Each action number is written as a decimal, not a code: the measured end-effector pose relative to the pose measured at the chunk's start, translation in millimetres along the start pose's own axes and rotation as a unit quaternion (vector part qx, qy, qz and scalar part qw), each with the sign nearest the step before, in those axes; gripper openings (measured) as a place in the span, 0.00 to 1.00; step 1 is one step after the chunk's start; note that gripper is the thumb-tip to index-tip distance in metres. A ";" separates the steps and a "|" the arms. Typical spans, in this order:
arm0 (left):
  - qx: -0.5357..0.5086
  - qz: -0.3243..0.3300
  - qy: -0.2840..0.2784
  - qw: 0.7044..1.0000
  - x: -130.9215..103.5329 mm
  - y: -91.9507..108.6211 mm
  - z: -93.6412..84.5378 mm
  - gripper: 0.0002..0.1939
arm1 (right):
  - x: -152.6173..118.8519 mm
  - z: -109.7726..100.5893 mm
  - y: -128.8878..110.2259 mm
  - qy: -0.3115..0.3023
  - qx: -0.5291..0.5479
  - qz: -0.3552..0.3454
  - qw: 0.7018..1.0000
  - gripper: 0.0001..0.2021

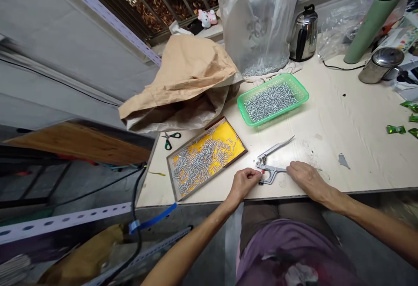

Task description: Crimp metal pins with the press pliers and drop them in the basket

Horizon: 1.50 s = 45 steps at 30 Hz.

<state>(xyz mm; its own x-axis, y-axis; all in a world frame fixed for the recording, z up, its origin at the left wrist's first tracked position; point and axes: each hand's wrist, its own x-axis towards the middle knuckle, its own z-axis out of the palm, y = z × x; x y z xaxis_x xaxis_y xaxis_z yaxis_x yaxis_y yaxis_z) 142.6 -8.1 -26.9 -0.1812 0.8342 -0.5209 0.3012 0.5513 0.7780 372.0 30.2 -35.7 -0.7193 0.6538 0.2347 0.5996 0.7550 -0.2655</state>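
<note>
A grey metal hand-press plier with a spring lies near the table's front edge, its two long handles spread apart. My right hand is closed on the end of its lower handle. At the jaw end, my left hand pinches with thumb and fingertips beside a small red spot on the tool; what lies between the fingers is too small to make out. Left of it sits a shallow tray with a yellow bottom, holding many small silver metal pins. A green plastic basket behind holds more of these pins.
Green-handled scissors lie left of the tray. An open brown paper bag and a clear plastic bag stand behind. Further right are a metal kettle, a green flask, a steel cup and green-wrapped sweets.
</note>
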 end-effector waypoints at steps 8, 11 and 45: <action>0.080 -0.014 -0.010 0.997 0.8 2.7 -1.8 0.13 | 0.0 -3.9 -2.3 0.000 0.002 -0.016 1.000 0.12; 0.138 -0.041 -0.047 0.988 4.3 6.3 -4.1 0.13 | -0.1 -2.8 -3.2 -0.026 0.026 -0.009 0.999 0.11; 0.406 0.311 -0.007 0.859 -17.5 15.7 16.9 0.15 | 20.6 -19.3 9.8 -0.136 -0.044 0.004 0.990 0.14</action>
<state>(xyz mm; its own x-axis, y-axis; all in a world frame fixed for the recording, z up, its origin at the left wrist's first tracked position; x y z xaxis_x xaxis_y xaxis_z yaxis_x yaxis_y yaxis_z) 166.3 -14.3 -11.5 0.2610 0.9599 -0.1027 0.8910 -0.1986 0.4083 369.8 52.1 -15.4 -0.7749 0.6314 -0.0305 0.6254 0.7589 -0.1815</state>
